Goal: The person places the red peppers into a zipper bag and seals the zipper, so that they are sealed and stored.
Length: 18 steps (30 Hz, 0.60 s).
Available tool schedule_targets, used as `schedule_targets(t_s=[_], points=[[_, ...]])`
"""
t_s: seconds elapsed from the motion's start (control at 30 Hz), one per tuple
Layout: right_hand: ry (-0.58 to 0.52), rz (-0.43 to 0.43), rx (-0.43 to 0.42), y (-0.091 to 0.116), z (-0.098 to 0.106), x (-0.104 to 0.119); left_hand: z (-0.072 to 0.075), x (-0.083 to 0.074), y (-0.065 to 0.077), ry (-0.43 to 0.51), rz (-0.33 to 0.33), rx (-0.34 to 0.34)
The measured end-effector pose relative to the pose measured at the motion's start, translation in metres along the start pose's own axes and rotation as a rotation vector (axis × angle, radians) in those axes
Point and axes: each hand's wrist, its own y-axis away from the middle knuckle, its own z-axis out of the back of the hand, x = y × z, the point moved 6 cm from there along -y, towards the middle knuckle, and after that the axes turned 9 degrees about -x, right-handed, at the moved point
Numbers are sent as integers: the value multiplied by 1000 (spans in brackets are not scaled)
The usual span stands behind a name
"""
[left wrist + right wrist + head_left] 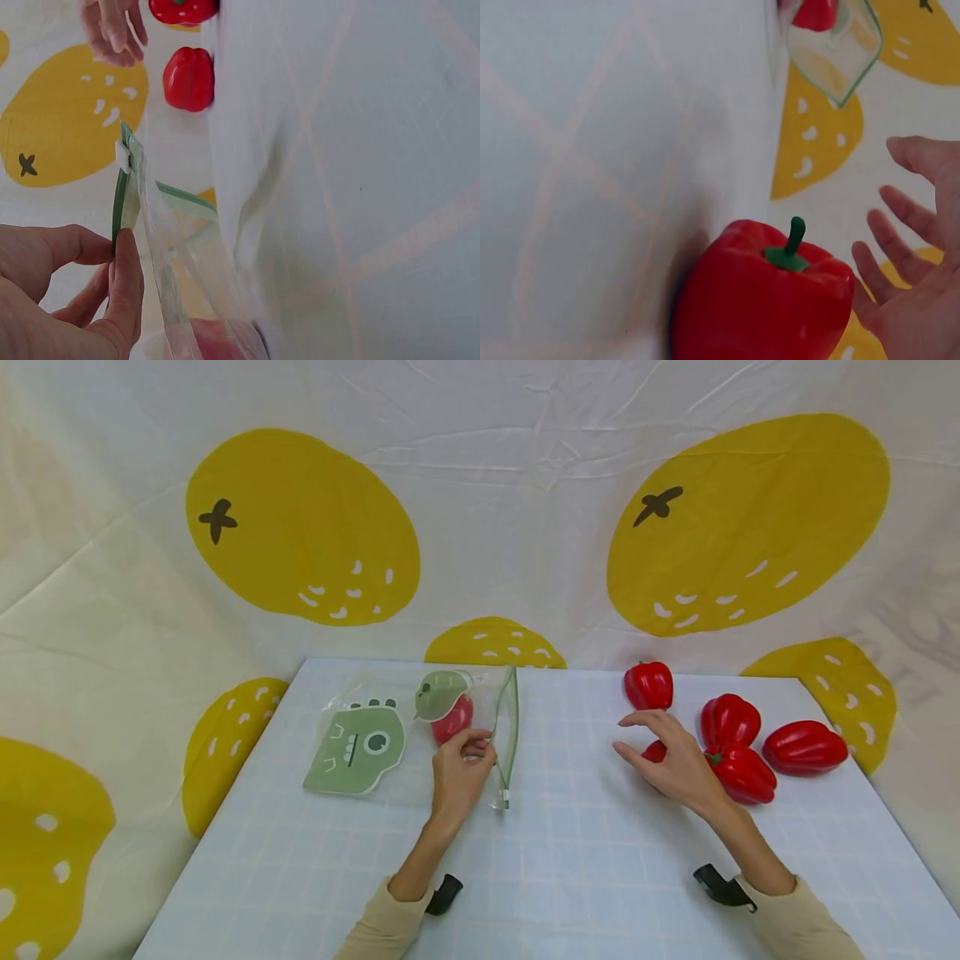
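Note:
A clear zip bag (367,747) with a green dinosaur print lies on the left half of the table, its mouth to the right. Inside it is one red bell pepper (453,720). My left hand (459,777) pinches the bag's green zip edge (120,199) between thumb and fingers, below a white slider (123,156), and the mouth gapes. Over on the right, my right hand (678,768) hovers with fingers spread and nothing in its grasp. A red bell pepper (654,752) is partly hidden behind that hand. Another bell pepper (761,300) with a green stem fills the right wrist view's lower middle.
Around the right hand stand more red bell peppers: one at the back (648,686), one behind (730,721), one beside the wrist (744,774) and one farthest right (806,748). A pale cloth (585,852) covers the table; a curtain with yellow fruit prints (300,527) hangs behind.

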Motion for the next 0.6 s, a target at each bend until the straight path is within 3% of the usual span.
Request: schedule_targets(t_s=[0.6], points=[[95, 93, 86, 22, 22, -19, 0, 3, -1, 5, -2, 5]])
